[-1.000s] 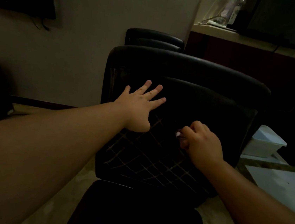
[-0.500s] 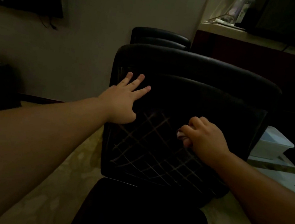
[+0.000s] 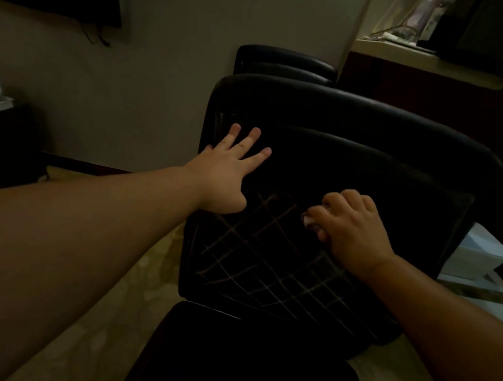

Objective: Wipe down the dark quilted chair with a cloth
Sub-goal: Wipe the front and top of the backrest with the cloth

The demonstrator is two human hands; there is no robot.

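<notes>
Currently left hand (image 3: 225,178) fingers spread, bracing chair (image 3: 333,174); right hand (image 3: 353,230) fingers pinching cloth (image 3: 311,221) may lose it.

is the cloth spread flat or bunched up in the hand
Bunched up: only a small pale wad of the cloth pokes out beneath the curled fingers of the right hand, pressed against the chair backrest.

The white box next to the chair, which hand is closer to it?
The right hand. It grips a cloth against the quilted chair back, toward the side where the white box sits. The left hand presses flat on the chair's far side.
</notes>
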